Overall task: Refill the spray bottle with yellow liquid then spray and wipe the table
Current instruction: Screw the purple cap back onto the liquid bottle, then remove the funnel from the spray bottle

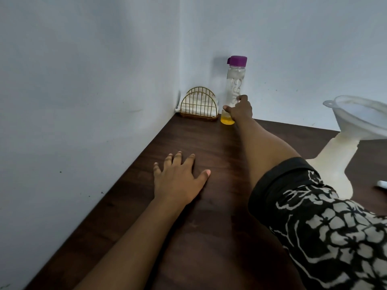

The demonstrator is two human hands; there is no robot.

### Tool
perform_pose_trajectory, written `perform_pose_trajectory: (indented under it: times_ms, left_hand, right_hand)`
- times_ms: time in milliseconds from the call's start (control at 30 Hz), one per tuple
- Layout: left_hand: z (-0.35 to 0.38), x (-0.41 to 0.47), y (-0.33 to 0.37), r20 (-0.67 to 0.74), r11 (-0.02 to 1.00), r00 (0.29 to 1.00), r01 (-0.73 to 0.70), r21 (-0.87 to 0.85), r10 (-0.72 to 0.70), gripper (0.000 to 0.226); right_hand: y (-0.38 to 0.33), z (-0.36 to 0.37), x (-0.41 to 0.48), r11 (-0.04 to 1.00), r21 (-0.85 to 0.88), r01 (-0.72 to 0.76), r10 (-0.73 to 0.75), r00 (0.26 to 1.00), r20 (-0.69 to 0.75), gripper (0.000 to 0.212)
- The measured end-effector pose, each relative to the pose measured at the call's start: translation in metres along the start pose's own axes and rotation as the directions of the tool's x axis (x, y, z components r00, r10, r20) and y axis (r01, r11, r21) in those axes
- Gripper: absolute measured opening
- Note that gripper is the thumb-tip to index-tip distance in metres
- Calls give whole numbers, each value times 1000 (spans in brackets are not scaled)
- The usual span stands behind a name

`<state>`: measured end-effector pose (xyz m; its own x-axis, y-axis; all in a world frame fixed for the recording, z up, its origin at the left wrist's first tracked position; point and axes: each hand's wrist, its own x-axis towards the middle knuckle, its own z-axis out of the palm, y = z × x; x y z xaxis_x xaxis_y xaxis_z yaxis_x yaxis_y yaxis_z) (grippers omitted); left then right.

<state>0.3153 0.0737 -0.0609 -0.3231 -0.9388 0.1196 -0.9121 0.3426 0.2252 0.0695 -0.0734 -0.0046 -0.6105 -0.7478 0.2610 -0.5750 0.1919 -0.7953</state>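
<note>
A tall clear bottle (236,80) with a purple cap stands upright in the far corner of the dark wooden table (146,206). A little yellow liquid fills its bottom. My right hand (240,109) is stretched out to it, thumb and fingers wrapped around its lower part. My left hand (180,178) lies flat on the table, palm down, fingers spread, holding nothing. At the right, a white translucent spray bottle (335,164) stands without its head, and a white funnel (356,116) sits in its neck. My patterned sleeve hides its base.
A gold wire napkin holder (199,105) with white napkins stands in the corner, just left of the clear bottle. Grey walls close the table on the left and at the back. A small white object (381,184) lies at the right edge.
</note>
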Motion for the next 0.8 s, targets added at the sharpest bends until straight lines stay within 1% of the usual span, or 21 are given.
perform_pose_trajectory:
  times_ms: [433,633,800]
  left_hand:
    - [-2,0,1,0,1000,1000,-2,2,2,72]
    - [-2,-2,0,-8,1000,1000,-9,1,9,71]
    - [0,0,-1,-16,1000,1000,1,-4,-1,72]
  right_hand:
    - [2,6,7,1000,4,-5,5,999,-41,61]
    - [2,6,11,999,45,-29,30,999,-19,59]
    - [-5,2,8,997,33,-68,67,998,12,62]
